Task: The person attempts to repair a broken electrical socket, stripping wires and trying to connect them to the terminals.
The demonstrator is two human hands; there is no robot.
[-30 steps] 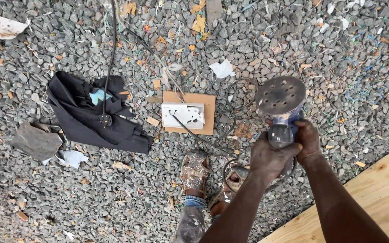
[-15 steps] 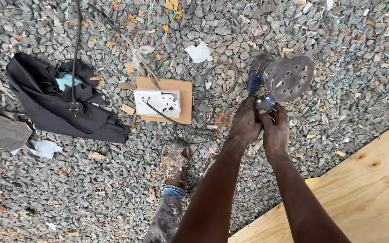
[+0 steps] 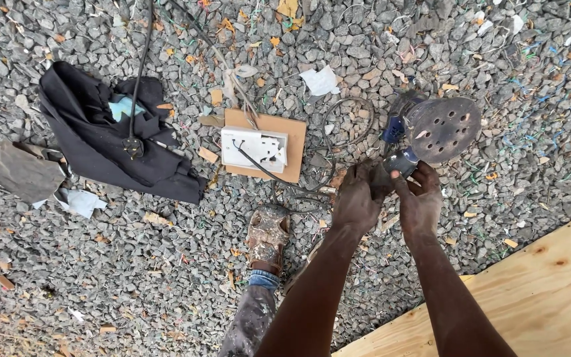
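I hold a blue and black orbital sander [image 3: 431,129] upside down over the gravel, its round perforated pad facing up. My right hand [image 3: 419,198] grips the sander's body from below. My left hand [image 3: 358,197] is closed on the body just beside it, fingers touching the tool's lower end. The sander's black cable [image 3: 338,142] loops over the stones to a white socket box [image 3: 254,147] fixed on a small brown board [image 3: 297,142].
A black cloth [image 3: 100,142] with a black plug on it lies at the left, with a grey rag [image 3: 24,173] beside it. My dusty shoe [image 3: 267,233] stands on the gravel. A plywood sheet [image 3: 530,291] fills the bottom right corner.
My left hand came up and joined the right on the sander. The view has drifted, so the board and cloth sit slightly elsewhere in frame.
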